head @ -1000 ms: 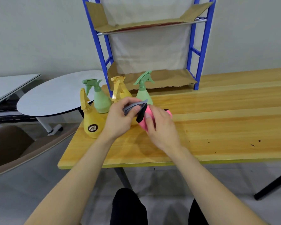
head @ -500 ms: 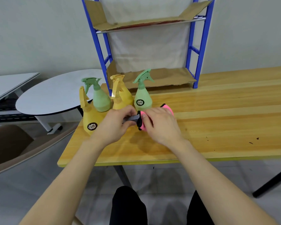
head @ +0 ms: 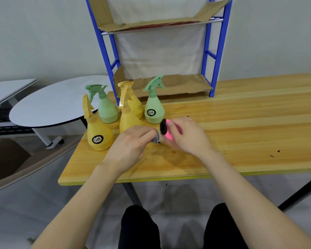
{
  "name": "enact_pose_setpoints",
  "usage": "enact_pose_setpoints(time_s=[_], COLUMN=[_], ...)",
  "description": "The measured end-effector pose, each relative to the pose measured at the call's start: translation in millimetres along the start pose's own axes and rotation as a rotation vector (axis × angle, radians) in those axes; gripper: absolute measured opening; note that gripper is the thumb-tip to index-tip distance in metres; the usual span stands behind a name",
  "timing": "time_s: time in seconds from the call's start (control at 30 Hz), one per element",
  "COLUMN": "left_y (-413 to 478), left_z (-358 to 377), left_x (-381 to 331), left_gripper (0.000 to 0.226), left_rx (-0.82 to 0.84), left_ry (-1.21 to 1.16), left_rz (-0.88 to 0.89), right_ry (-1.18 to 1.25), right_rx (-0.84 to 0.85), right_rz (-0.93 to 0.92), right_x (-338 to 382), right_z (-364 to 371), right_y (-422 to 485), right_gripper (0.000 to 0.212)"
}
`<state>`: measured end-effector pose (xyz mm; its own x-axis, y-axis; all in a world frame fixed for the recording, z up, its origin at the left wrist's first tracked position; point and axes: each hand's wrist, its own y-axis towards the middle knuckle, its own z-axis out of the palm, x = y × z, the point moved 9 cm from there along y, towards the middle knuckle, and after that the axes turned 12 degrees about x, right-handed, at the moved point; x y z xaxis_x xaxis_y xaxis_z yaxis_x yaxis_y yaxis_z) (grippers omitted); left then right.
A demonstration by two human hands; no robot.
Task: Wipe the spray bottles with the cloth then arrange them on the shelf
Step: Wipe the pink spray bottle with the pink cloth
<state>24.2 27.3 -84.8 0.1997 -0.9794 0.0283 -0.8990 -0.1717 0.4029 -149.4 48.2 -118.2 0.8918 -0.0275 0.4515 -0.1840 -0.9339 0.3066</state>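
Observation:
Several spray bottles stand at the wooden table's left end: a yellow one (head: 98, 135) in front, a green one (head: 107, 109) behind it, two yellow ones (head: 127, 117) close together, and a green one (head: 153, 110) on the right. A pink and black cloth (head: 166, 132) is bunched just in front of the right green bottle, low over the table. My left hand (head: 131, 142) pinches its grey-black edge. My right hand (head: 188, 139) grips the pink part. The blue shelf (head: 178, 85) stands behind the bottles, and both its cardboard-lined levels hold nothing.
The wooden table (head: 241, 123) stretches right with a few dark specks near its front edge. A white oval table (head: 52, 103) sits lower on the left, beside a brown chair (head: 5, 159). My knees are below the table's front edge.
Both hands have come down with the cloth from in front of the bottles to just above the tabletop. The bottles have not moved.

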Motion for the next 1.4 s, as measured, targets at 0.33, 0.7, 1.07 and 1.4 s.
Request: enact_pose_setpoints(time_s=[0.33, 0.7, 1.07, 1.4], left_y=[8.8, 3.9, 19.7, 7.2], left_z=[17.4, 50.2, 28.2, 56.6], left_x=[30.0, 67.4, 53.4, 70.2], left_gripper=[0.029, 0.020, 0.014, 0.023], left_rx=[0.069, 0.160, 0.076, 0.114], left_ry=[-0.297, -0.735, -0.528, -0.828], left_rz=[-0.340, -0.836, -0.607, -0.878], right_ry=[0.343, 0.220, 0.310, 0.225], right_rx=[-0.139, -0.141, -0.069, -0.203], right_rz=[0.263, 0.225, 0.259, 0.103], right_x=[-47.5, -35.5, -50.6, -37.7], right_z=[3.3, 6.1, 4.5, 2.1], right_y=[-7.5, -28.9, 8.3, -25.1], right_gripper=[0.040, 0.044, 0.029, 0.029])
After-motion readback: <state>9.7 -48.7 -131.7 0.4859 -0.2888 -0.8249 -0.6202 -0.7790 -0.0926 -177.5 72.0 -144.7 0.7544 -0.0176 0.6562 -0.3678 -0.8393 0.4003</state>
